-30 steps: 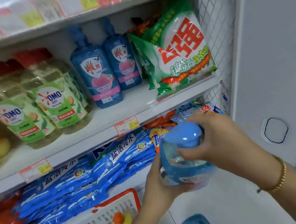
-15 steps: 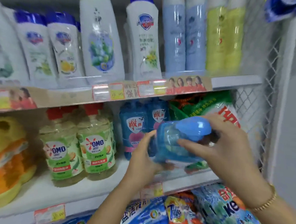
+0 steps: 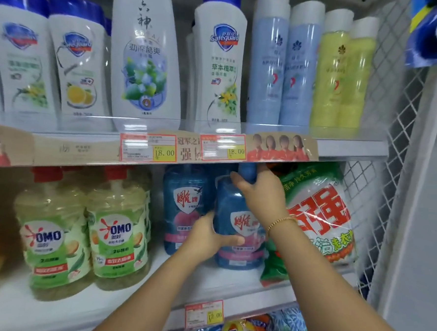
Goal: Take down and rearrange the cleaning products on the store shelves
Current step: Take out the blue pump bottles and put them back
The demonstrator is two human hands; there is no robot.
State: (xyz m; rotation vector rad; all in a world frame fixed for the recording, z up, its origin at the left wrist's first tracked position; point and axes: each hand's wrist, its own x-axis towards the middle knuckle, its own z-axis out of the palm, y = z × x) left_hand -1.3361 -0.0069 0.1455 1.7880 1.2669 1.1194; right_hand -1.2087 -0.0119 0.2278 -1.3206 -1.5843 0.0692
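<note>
Right hand [image 3: 260,193]: curled round top of blue bottle [image 3: 233,202], from above.
Left hand [image 3: 207,239]: gripping its lower left side.
Bottle axis: upright.

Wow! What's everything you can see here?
Safeguard bottles: three in front, white with blue caps, top shelf
tall bottle: one, white, top shelf
slim blue bottles: two, light blue, top shelf
slim yellow bottles: two, yellow, top shelf right
OMO bottles: two in front, green labels, middle shelf
blue bottle: one, blue, middle shelf
held blue bottle: one, blue, beside it
detergent bag: one, green-white, middle shelf right
price tags: three, red-edged, shelf edges
left hand: holds that bottle low
right hand: grips its top
</note>
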